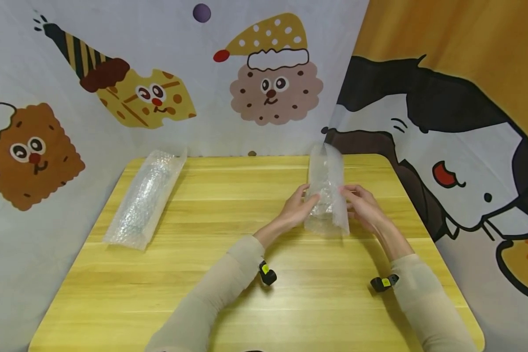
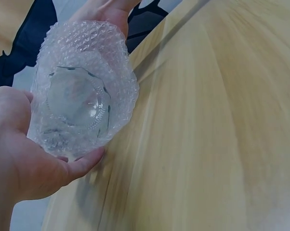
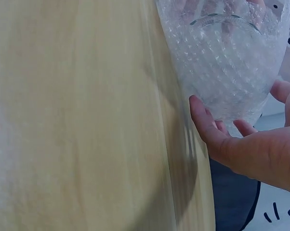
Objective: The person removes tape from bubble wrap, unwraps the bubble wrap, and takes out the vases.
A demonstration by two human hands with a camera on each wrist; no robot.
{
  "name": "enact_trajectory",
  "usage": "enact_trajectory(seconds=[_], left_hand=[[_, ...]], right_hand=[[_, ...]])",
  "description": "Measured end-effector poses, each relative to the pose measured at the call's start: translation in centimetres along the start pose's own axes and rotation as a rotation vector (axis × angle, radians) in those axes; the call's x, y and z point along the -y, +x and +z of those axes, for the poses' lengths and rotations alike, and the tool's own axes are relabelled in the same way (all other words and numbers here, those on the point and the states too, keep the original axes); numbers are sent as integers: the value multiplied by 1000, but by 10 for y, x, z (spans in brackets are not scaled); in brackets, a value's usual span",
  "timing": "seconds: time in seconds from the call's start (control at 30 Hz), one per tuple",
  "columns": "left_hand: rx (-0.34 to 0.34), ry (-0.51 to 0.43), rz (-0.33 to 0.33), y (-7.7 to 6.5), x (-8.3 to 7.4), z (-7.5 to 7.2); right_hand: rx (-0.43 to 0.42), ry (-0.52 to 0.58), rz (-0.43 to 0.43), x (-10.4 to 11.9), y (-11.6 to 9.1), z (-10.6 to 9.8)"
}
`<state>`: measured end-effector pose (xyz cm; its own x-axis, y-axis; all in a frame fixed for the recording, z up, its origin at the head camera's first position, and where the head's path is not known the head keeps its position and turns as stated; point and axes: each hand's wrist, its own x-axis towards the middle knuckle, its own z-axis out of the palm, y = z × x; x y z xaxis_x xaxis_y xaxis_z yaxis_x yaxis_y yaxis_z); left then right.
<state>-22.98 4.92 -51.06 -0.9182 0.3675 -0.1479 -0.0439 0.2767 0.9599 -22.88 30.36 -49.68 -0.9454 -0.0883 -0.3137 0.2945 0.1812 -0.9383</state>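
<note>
Between both hands a bubble-wrap bundle (image 1: 325, 181) stands near the table's back edge. Through its end, the left wrist view shows a clear, round-rimmed thing (image 2: 77, 98) with dark dashes along the rim; its exact kind is unclear. My left hand (image 1: 297, 208) grips the bundle's left side, thumb on the near face and fingers behind. On the opposite side my right hand (image 1: 365, 208) holds the wrap with curled fingers. The wrap (image 3: 227, 67) covers much of what lies inside, and some fingertips are hidden behind it.
Another long bubble-wrap package (image 1: 145, 200) lies at the left of the wooden table (image 1: 246, 195). Behind the table hangs a printed cloth (image 1: 158, 29) with cartoon figures. A small black and yellow device (image 1: 267, 274) sits at each wrist.
</note>
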Motion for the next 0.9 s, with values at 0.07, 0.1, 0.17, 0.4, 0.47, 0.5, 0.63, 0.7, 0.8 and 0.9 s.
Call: enact_trajectory(seconds=[0.07, 0.1, 0.17, 0.4, 0.47, 0.5, 0.63, 0.7, 0.8, 0.9], left_hand=[[6, 0, -2, -3, 1, -2], [8, 1, -3, -4, 2, -4], [11, 5, -9, -7, 3, -6], [41, 16, -37, -18, 10, -21], [55, 24, -46, -22, 12, -27], [62, 25, -50, -25, 13, -30], [95, 26, -59, -36, 15, -45], [110, 24, -62, -43, 17, -51], [125, 12, -64, -52, 21, -62], [134, -15, -67, -62, 24, -72]], right_hand=[[4, -7, -1, 0, -1, 3], [10, -13, -3, 0, -1, 4], [20, -20, -6, -1, -2, 6], [43, -28, -22, -5, -8, 20], [50, -27, -27, -7, -10, 25], [55, -27, -30, -7, -11, 28], [70, -16, -42, -10, -13, 39], [81, -23, -50, -11, -15, 45], [108, -31, -67, -12, -17, 54], [135, -31, -83, -12, -19, 63]])
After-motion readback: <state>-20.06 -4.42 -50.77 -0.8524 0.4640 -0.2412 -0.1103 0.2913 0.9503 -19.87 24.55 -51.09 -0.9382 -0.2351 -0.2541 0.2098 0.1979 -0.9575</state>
